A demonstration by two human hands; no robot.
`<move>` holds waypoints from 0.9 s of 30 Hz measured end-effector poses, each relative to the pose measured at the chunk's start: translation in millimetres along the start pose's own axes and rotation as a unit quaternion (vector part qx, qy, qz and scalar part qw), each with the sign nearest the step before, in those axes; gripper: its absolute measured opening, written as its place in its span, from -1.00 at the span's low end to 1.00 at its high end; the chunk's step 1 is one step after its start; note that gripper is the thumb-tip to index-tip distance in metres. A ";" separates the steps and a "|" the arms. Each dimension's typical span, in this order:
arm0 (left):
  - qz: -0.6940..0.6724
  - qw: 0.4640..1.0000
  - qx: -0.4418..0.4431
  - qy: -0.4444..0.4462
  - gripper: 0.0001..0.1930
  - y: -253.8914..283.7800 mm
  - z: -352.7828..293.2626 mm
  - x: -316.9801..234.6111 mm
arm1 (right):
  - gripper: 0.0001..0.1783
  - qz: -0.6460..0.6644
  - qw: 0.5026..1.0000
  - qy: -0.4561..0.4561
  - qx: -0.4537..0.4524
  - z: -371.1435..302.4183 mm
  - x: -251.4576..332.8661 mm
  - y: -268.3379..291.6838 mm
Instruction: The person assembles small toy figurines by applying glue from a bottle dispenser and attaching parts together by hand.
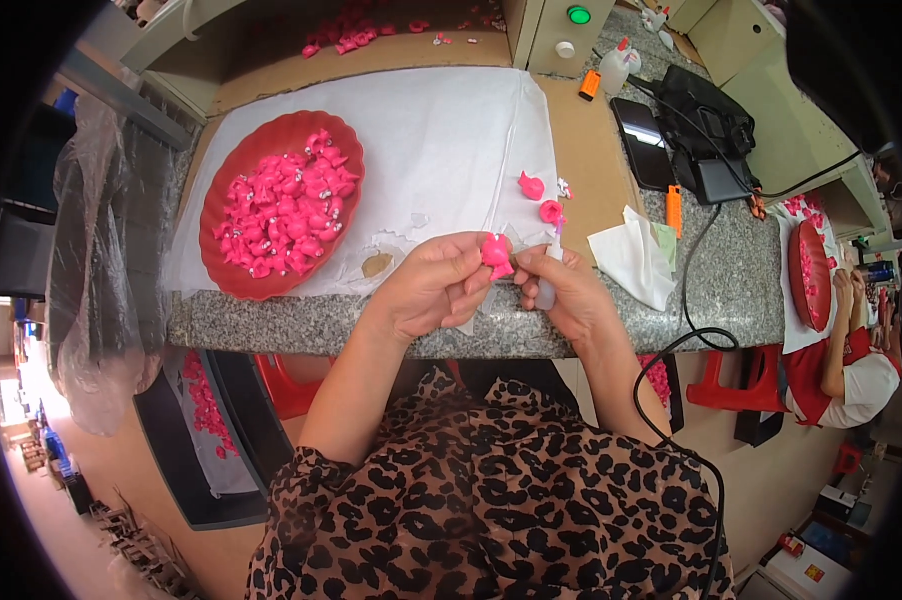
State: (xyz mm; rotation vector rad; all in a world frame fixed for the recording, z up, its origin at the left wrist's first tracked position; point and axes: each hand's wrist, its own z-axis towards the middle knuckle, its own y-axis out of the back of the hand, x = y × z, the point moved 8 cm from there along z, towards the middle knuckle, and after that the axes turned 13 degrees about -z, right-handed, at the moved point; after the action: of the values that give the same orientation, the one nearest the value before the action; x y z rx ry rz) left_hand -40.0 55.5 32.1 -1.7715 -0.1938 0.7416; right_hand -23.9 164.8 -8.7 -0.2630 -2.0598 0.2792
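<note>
Between both hands, at the near counter edge: small pink plastic piece (495, 252), pinched in fingertips of left hand (433, 288). Right hand (567, 292) close alongside, nearly touching the left, closed around a slim whitish applicator (549, 272) with tip up near the piece. Just beyond the right hand: two loose pink pieces (541, 198) on white paper sheet (441, 130). Left of the left hand: red oval tray (233, 268) heaped with like pink pieces. Right of the right hand: folded white tissue (631, 262), orange marker (674, 210), black cable (686, 300). Farther right: dark phone (639, 140), black device (711, 130). Far right: another seated person (851, 370) at a second red tray (809, 275).
</note>
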 end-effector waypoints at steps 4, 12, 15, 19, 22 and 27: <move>0.007 0.999 0.029 0.011 -0.68 -17.8 -3.1 1.9 | -0.88 -0.003 1.000 0.014 0.016 0.8 0.5 1.5; 0.027 1.000 0.009 0.003 -0.68 -30.5 -15.6 6.1 | -0.88 -0.006 1.000 0.011 0.023 -0.9 0.1 -2.1; -0.047 0.987 -0.054 -0.141 -0.68 -14.3 -35.7 -30.1 | -0.88 -0.003 1.000 0.010 0.021 1.1 -4.1 1.9; -0.137 0.934 -0.047 -0.325 -0.67 34.5 -72.6 -94.5 | -0.87 -0.003 1.000 0.019 0.021 -1.6 -0.8 -0.4; -0.193 0.902 -0.096 -0.373 -0.66 30.8 -81.4 -108.5 | -0.87 0.005 1.000 0.015 0.023 -1.4 -0.1 -2.2; 0.142 0.930 -0.214 -0.263 -0.72 7.2 -16.7 -56.3 | -0.83 0.005 1.000 0.020 0.010 -1.4 0.2 5.2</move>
State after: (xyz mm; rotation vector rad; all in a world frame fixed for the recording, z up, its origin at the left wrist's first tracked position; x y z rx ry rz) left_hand -76.5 12.3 49.6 -1.9962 -0.4955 1.4739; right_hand -22.4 169.9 -9.5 -0.2637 -2.0155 0.2988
